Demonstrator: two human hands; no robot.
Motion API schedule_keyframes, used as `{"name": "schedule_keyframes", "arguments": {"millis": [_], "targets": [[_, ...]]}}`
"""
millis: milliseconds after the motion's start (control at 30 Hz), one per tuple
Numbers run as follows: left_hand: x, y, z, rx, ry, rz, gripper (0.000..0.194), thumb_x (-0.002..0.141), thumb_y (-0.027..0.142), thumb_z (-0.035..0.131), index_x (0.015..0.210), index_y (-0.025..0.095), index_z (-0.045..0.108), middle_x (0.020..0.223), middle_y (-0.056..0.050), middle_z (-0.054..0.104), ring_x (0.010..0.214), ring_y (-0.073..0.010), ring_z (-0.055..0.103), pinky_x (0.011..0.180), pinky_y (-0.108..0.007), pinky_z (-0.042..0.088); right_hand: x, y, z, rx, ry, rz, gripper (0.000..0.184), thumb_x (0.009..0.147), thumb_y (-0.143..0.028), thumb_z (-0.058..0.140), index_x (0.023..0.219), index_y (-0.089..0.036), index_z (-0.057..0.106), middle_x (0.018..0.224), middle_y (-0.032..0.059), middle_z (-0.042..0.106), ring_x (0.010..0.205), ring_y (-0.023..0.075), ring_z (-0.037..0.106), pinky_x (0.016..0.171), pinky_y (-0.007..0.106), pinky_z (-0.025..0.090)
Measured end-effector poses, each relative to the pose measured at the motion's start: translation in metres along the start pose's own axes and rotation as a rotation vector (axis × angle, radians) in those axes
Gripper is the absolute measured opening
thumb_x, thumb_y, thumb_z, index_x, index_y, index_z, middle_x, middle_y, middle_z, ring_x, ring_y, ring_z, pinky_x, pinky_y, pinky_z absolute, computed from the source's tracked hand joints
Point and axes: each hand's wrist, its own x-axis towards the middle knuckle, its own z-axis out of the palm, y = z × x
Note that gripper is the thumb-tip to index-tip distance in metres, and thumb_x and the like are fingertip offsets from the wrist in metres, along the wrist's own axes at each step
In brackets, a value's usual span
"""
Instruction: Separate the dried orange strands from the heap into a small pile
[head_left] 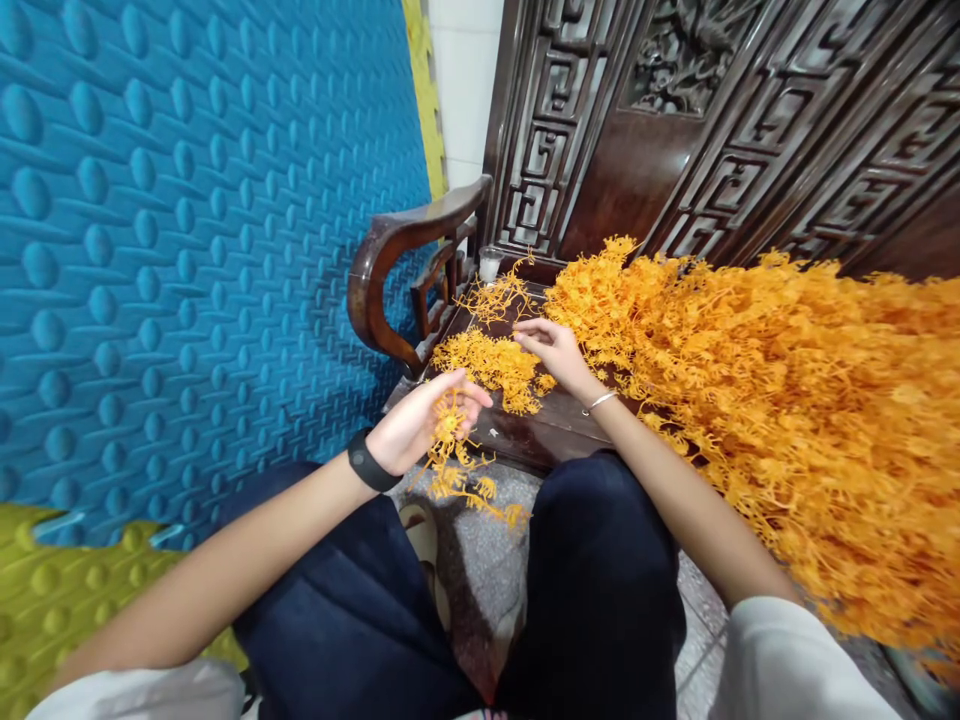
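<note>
My left hand, with a black band at the wrist, is closed on an orange artificial flower sprig. The sprig's thin stems and curly blossoms hang down in front of my knees. My right hand, wearing a thin bracelet, is over the wooden seat with thumb and fingertips together. A tiny orange bit seems to be at those fingertips, too small to name. Just below and left of it lies a small heap of loose orange blossoms. Behind that heap are bare-looking orange stems.
A large mound of orange artificial flowers covers the bench to the right. The dark wooden bench has a curved armrest and a carved back. A small whitish cup stands in the corner. Blue foam matting rises at left.
</note>
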Motion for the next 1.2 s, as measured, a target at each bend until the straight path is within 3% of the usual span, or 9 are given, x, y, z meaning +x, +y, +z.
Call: {"name": "schedule_keyframes", "arguments": {"millis": [167,300,433,567,700,800,933,1033,1200], "targets": [[0.003,0.002,0.001,-0.154,0.029,-0.013,0.042,0.090,0.035,0.039,0.083,0.007,0.069,0.073,-0.008,0.064,0.062,-0.0114,0.056,0.062,-0.024,0.044,-0.028,-0.056,0.013,0.081,-0.077,-0.158,0.022,0.078,-0.040,0.062,0.075,-0.018,0.063,0.072,0.0010,0.062,0.068,0.0121,0.056,0.068,0.028,0.048],[0.003,0.003,0.006,-0.231,0.088,0.014,0.036,0.091,0.029,0.038,0.079,0.010,0.067,0.076,-0.008,0.065,0.063,-0.0127,0.059,0.060,-0.025,0.046,-0.050,-0.088,0.025,-0.062,-0.315,-0.348,0.020,0.082,-0.036,0.061,0.071,-0.019,0.063,0.071,-0.0004,0.057,0.069,0.0113,0.052,0.069,0.028,0.043],[0.004,0.005,0.009,-0.287,0.151,0.010,0.034,0.091,0.025,0.038,0.072,0.011,0.063,0.070,-0.006,0.063,0.060,-0.0120,0.058,0.057,-0.024,0.047,-0.054,-0.086,0.030,-0.147,-0.495,-0.407,0.025,0.072,-0.037,0.072,0.092,-0.023,0.068,0.080,-0.0002,0.052,0.075,0.0129,0.050,0.070,0.028,0.043],[0.005,0.005,0.006,-0.315,0.156,-0.031,0.034,0.091,0.022,0.036,0.071,0.011,0.062,0.065,-0.006,0.061,0.056,-0.0121,0.057,0.053,-0.024,0.048,-0.046,-0.076,0.027,-0.097,-0.625,-0.440,0.021,0.072,-0.036,0.071,0.088,-0.024,0.070,0.089,0.0018,0.053,0.089,0.0151,0.052,0.083,0.033,0.044],[0.004,0.005,0.003,-0.166,0.104,-0.019,0.020,0.085,0.018,0.047,0.075,0.009,0.063,0.070,-0.006,0.063,0.062,-0.0139,0.060,0.053,-0.025,0.048,-0.043,-0.077,0.023,-0.006,-0.585,-0.362,0.012,0.078,-0.032,0.067,0.080,-0.020,0.069,0.081,0.0015,0.059,0.080,0.0135,0.056,0.078,0.032,0.045],[0.001,0.006,0.003,-0.004,0.023,-0.010,0.024,0.086,0.027,0.050,0.079,0.008,0.064,0.074,-0.008,0.064,0.061,-0.0130,0.059,0.054,-0.023,0.046,-0.042,-0.076,0.019,0.123,-0.524,-0.220,0.012,0.080,-0.030,0.065,0.081,-0.018,0.066,0.071,-0.0006,0.061,0.064,0.0103,0.055,0.062,0.026,0.045],[-0.003,0.010,0.005,0.139,-0.025,0.063,0.033,0.086,0.037,0.051,0.075,0.008,0.062,0.055,-0.001,0.054,0.043,-0.0049,0.042,0.042,-0.018,0.029,-0.042,-0.069,0.019,0.269,-0.481,-0.053,0.017,0.080,-0.035,0.063,0.084,-0.020,0.059,0.058,-0.0051,0.054,0.045,0.0062,0.044,0.041,0.020,0.033],[-0.003,0.013,0.008,0.141,-0.022,0.101,0.033,0.087,0.038,0.051,0.074,0.010,0.059,0.048,0.004,0.041,0.039,-0.0019,0.029,0.040,-0.017,0.019,-0.043,-0.067,0.028,0.349,-0.411,-0.038,0.023,0.076,-0.039,0.066,0.081,-0.020,0.055,0.059,-0.0049,0.052,0.049,0.0064,0.046,0.041,0.019,0.034],[0.001,0.011,0.009,0.086,0.052,0.146,0.028,0.086,0.035,0.053,0.072,0.011,0.055,0.046,0.008,0.030,0.038,-0.0009,0.024,0.040,-0.015,0.016,-0.038,-0.071,0.041,0.309,-0.223,-0.043,0.026,0.077,-0.044,0.061,0.080,-0.022,0.049,0.062,-0.0043,0.047,0.051,0.0073,0.044,0.043,0.021,0.033]]}}
